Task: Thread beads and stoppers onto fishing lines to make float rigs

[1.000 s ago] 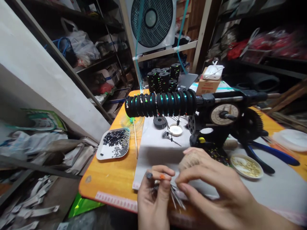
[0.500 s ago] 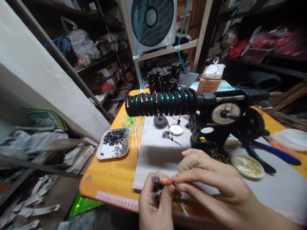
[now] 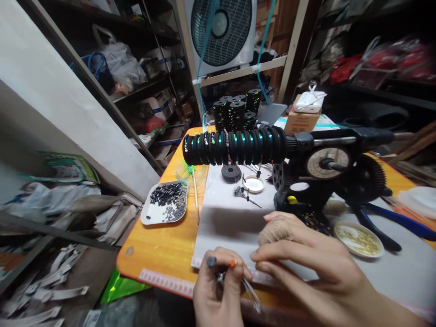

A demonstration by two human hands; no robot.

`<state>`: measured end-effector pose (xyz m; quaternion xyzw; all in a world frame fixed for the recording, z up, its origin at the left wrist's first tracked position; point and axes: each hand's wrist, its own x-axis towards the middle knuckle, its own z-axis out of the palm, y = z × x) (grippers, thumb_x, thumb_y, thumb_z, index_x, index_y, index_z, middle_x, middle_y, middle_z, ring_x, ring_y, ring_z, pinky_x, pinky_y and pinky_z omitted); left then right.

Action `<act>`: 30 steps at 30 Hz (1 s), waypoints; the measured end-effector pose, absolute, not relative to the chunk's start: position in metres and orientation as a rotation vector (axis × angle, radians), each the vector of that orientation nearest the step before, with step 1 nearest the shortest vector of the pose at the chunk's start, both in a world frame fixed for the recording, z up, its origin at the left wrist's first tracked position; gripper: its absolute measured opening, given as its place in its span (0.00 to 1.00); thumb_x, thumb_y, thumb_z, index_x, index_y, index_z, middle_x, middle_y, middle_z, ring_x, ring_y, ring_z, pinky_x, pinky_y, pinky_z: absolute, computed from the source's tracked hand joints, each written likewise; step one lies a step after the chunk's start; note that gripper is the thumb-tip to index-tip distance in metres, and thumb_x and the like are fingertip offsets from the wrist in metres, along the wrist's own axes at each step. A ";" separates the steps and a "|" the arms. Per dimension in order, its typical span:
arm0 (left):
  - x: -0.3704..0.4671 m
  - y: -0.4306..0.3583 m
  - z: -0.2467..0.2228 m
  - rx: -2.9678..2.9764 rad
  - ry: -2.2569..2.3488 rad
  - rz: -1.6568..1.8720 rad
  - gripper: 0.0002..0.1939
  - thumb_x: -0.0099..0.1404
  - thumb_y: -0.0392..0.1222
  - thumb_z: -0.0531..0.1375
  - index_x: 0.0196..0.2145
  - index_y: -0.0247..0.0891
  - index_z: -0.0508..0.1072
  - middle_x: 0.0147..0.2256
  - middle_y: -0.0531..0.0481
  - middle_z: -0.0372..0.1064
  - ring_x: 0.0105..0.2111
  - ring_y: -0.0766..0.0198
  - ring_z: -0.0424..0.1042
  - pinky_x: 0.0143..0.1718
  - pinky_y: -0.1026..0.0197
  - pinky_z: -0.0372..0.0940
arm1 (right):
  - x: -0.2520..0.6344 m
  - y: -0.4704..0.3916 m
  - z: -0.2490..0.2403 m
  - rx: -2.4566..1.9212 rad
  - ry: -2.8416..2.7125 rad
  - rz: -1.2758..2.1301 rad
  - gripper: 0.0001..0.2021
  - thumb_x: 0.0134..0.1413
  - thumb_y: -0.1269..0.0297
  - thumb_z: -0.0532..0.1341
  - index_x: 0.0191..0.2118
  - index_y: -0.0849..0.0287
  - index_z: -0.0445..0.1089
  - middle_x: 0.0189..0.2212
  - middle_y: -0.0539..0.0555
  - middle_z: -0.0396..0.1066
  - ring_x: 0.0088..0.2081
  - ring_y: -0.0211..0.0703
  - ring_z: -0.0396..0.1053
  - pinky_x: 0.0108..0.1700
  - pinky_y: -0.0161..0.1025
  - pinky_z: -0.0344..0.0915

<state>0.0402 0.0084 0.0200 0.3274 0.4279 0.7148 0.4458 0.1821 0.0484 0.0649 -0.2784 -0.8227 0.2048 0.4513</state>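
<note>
The wires [image 3: 251, 295] lie in the curled left hand [image 3: 223, 284], right of the tray [image 3: 154, 215]; farther right, the right hand [image 3: 313, 259] pinches, any hold unclear.

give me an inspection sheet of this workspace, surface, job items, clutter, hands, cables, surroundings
Surface: orange-yellow tabletop, partly covered by a white sheet
Job items: orange piece, grey tips and thin pale stems, at the left hand
Clutter: tray of black and grey pieces, dish of gold-coloured bits, blue-handled tool
Hands: left grips the stems; right hand has thumb and forefinger close together, contents unclear
Cables: teal strands hang near the fan; type unclear
Surroundings: fan, loaded shelves
</note>
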 end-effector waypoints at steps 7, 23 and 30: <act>0.031 0.007 0.016 1.133 1.160 1.926 0.09 0.67 0.42 0.63 0.29 0.41 0.73 0.24 0.55 0.69 0.26 0.67 0.69 0.29 0.68 0.62 | 0.179 0.050 0.064 -0.662 -2.119 0.463 0.09 0.58 0.81 0.58 0.37 0.61 0.70 0.31 0.51 0.70 0.34 0.36 0.68 0.50 0.43 0.66; 0.038 0.007 0.016 1.142 1.110 1.924 0.06 0.66 0.41 0.64 0.30 0.42 0.74 0.26 0.56 0.70 0.27 0.68 0.68 0.31 0.68 0.61 | 0.180 0.050 0.067 -0.641 -2.144 0.416 0.09 0.56 0.80 0.61 0.39 0.61 0.71 0.29 0.49 0.69 0.31 0.35 0.68 0.48 0.40 0.67; 0.047 0.007 0.016 1.052 1.083 1.900 0.07 0.65 0.43 0.65 0.30 0.42 0.74 0.26 0.55 0.69 0.28 0.67 0.68 0.31 0.68 0.62 | 0.182 0.047 0.060 -0.609 -2.108 0.383 0.12 0.54 0.81 0.63 0.42 0.60 0.70 0.30 0.49 0.69 0.31 0.35 0.67 0.52 0.43 0.64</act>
